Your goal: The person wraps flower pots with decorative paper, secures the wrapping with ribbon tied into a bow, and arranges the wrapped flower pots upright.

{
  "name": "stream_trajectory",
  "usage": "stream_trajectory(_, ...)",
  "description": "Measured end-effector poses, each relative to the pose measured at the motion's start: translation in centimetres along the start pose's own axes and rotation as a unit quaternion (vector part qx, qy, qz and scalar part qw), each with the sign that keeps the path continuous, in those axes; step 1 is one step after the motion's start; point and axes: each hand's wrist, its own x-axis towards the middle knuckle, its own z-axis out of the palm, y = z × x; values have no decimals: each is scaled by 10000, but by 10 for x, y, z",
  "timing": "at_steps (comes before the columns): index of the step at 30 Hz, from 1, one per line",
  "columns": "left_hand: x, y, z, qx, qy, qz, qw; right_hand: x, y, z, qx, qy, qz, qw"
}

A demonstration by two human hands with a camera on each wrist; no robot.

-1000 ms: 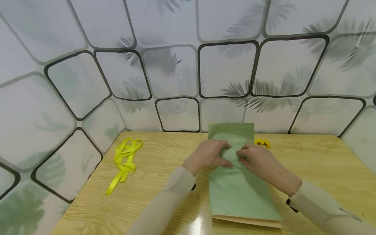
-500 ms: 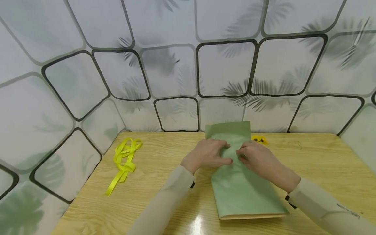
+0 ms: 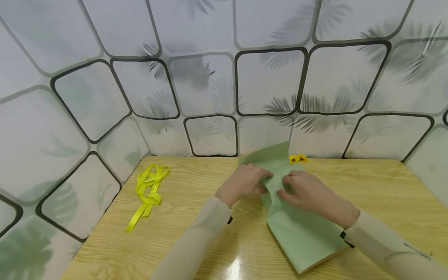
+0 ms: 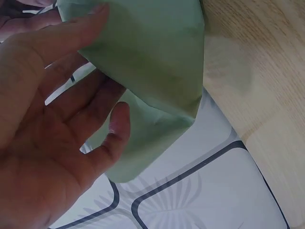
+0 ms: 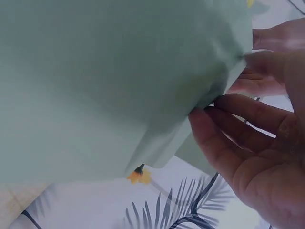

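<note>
A long folded piece of green paper (image 3: 301, 233), crumpled across its middle, slants over the wooden table in the head view, its upper end raised near the wall. My left hand (image 3: 246, 181) pinches its left edge at the narrowed middle. In the left wrist view, the paper (image 4: 152, 52) passes between this hand's thumb and fingers (image 4: 90, 100). Close by on the right, my right hand (image 3: 311, 192) pinches the creased paper; its fingertips (image 5: 202, 124) are at the paper's edge in the right wrist view. Yellow flowers (image 3: 297, 158) show just beyond the paper.
A loose, looped yellow ribbon (image 3: 148, 190) lies on the left of the table (image 3: 185, 186). Behind the table hangs a patterned white curtain or wall covering (image 3: 210, 85) with dark outlines and leaf shapes, which continues along the left side.
The green paper has turned, its lower end swinging right and its upper end left, and its middle has crumpled between my hands. The flowers have shifted left. The ribbon stays put.
</note>
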Motion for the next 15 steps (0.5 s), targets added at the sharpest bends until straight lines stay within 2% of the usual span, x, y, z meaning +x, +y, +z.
stream_trajectory(4,0,3,-2,19,181,24,9998,0,-3,-4,-164,-270,151,9994)
stream_trajectory(15,-2,8,3,-288,361,-139,9988,-3,-5,-11,-378,-895,264,9949)
